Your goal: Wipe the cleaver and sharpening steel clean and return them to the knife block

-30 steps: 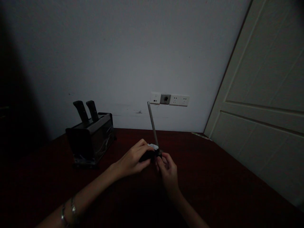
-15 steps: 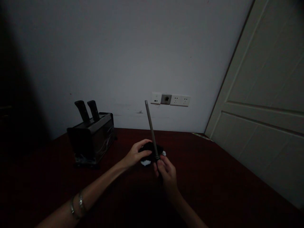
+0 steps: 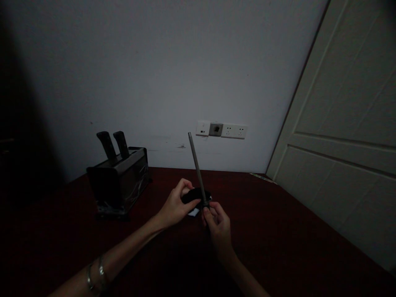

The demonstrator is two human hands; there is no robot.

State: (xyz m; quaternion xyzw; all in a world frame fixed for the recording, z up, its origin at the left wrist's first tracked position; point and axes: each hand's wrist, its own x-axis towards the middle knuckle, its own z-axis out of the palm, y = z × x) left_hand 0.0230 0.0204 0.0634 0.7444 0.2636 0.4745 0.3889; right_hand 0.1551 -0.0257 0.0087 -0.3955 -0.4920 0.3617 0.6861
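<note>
My right hand (image 3: 219, 225) is closed around the dark lower end of a slim grey metal rod (image 3: 197, 167), which looks like a sharpening steel. The rod stands nearly upright, its tip leaning a little left and away. My left hand (image 3: 176, 206) grips a black cloth (image 3: 192, 195) between its thumb and bent fingers, just left of the rod's base. White patches (image 3: 194, 212) show at the cloth's edge. Dim light and my fingers hide whether the cloth touches the rod.
A dark knife block (image 3: 123, 181) with two black handles (image 3: 114, 145) stands on the left of the red-brown table (image 3: 272, 231). Behind are a pale wall with a socket strip (image 3: 233, 131) and, on the right, a white panelled door (image 3: 343, 136).
My left fingers have bent and closed more tightly on the black cloth, bunching it near the rod. My right hand and the rod have hardly moved.
</note>
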